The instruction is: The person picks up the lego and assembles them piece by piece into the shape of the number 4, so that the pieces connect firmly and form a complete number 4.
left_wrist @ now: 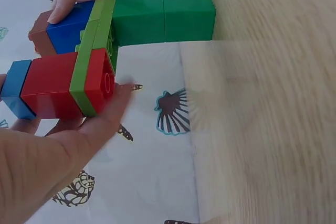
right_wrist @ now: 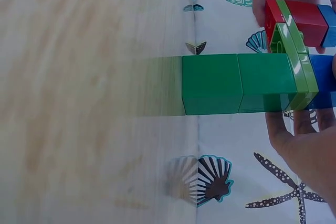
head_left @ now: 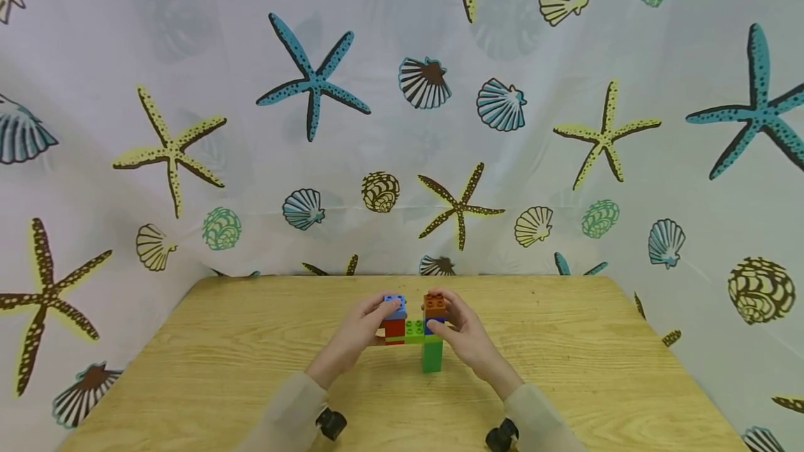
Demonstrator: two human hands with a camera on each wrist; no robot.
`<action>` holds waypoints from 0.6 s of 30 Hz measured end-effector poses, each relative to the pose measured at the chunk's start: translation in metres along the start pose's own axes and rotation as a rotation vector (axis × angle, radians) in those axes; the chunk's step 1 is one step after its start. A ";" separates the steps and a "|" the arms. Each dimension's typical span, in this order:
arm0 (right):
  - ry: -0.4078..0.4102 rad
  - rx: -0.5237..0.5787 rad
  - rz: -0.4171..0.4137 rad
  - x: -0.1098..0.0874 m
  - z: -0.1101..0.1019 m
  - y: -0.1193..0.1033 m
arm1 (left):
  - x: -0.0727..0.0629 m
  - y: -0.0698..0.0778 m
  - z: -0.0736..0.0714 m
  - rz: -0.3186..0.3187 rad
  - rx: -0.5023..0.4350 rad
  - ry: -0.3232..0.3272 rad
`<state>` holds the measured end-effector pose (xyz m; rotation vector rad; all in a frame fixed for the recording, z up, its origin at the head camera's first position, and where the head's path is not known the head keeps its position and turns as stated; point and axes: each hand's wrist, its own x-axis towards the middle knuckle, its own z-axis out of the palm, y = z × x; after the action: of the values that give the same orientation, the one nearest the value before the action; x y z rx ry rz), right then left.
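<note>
One joined structure of toy building bricks stands over the table between the hands. Its right side is a column of two green bricks [head_left: 432, 358], with light green plates [head_left: 414, 330], a blue brick [left_wrist: 71, 25] and a brown brick [head_left: 435, 305] above. The plates reach left to a stack with a light blue brick [head_left: 393, 308] over a red brick [head_left: 394, 328], and a smaller red brick [left_wrist: 98, 81] underneath. My left hand [head_left: 356, 333] grips this left stack, a fingertip at the lower red brick. The right hand [head_left: 470, 340] holds the blue and brown bricks between thumb and fingers.
A wooden table [head_left: 251, 354] lies under the structure. Behind it and at both sides hangs a white curtain [head_left: 377, 145] printed with starfish and shells. Small black devices [head_left: 331, 423] sit at both wrists.
</note>
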<state>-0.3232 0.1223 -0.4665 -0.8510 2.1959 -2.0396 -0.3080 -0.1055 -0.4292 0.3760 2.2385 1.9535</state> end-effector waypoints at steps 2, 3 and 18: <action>-0.002 0.000 -0.001 0.000 0.000 0.000 | 0.000 0.000 0.001 -0.017 -0.017 -0.011; -0.001 0.001 0.001 0.000 0.000 0.000 | 0.000 0.000 0.001 -0.018 -0.026 -0.011; 0.007 0.007 0.011 -0.001 0.001 0.000 | 0.004 0.000 0.000 -0.067 -0.065 0.027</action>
<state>-0.3220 0.1216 -0.4672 -0.8303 2.1911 -2.0465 -0.3120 -0.1046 -0.4290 0.2650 2.1684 2.0030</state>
